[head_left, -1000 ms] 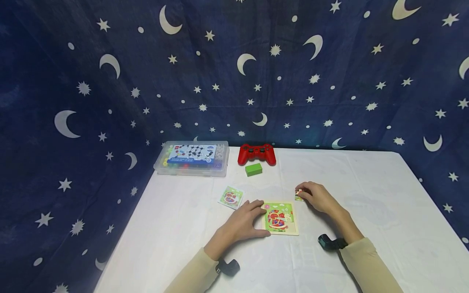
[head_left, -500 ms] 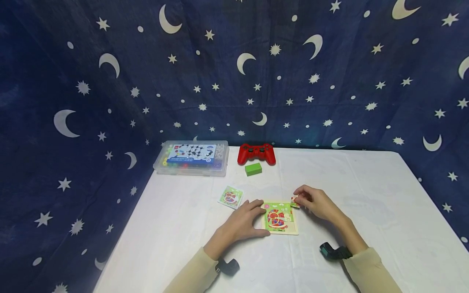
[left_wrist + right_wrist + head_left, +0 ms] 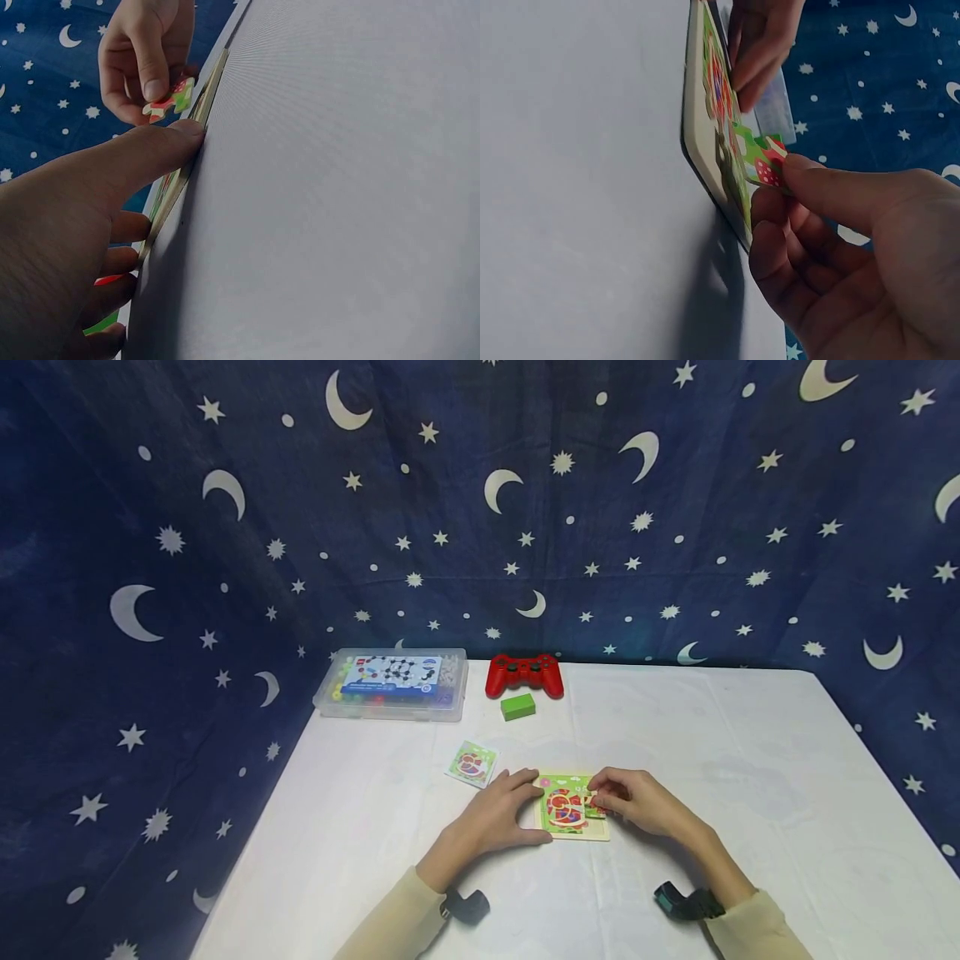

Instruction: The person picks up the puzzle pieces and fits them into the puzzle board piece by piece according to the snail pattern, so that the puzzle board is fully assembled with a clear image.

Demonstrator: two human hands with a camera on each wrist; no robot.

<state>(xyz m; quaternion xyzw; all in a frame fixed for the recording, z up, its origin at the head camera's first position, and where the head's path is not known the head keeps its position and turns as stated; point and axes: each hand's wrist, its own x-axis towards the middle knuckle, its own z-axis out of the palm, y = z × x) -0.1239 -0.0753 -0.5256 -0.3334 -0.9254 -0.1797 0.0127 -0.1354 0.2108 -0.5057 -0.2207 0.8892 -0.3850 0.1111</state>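
A small square wooden jigsaw puzzle (image 3: 564, 806) with a red, blue and green picture lies on the white table. My left hand (image 3: 491, 814) holds its left side, thumb at the near edge and fingertips by the far left corner. Between thumb and index finger, my right hand (image 3: 637, 802) pinches a puzzle piece (image 3: 765, 159), red with white dots and green. That piece is tilted over the right part of the puzzle, and the right fingers cover some of it in the head view. In the left wrist view the left thumb (image 3: 161, 154) lies along the puzzle's edge.
Left of the puzzle is a card (image 3: 472, 764) with a similar picture. Farther back are a green block (image 3: 517, 707), a red game controller (image 3: 525, 677) and a clear plastic case (image 3: 390, 685) of coloured parts. A dark blue star-and-moon cloth (image 3: 480, 527) hangs behind the table.
My right hand has brought the puzzle piece from the table beyond the puzzle's far right corner toward me and left, over the puzzle. The left hand stays where it was.
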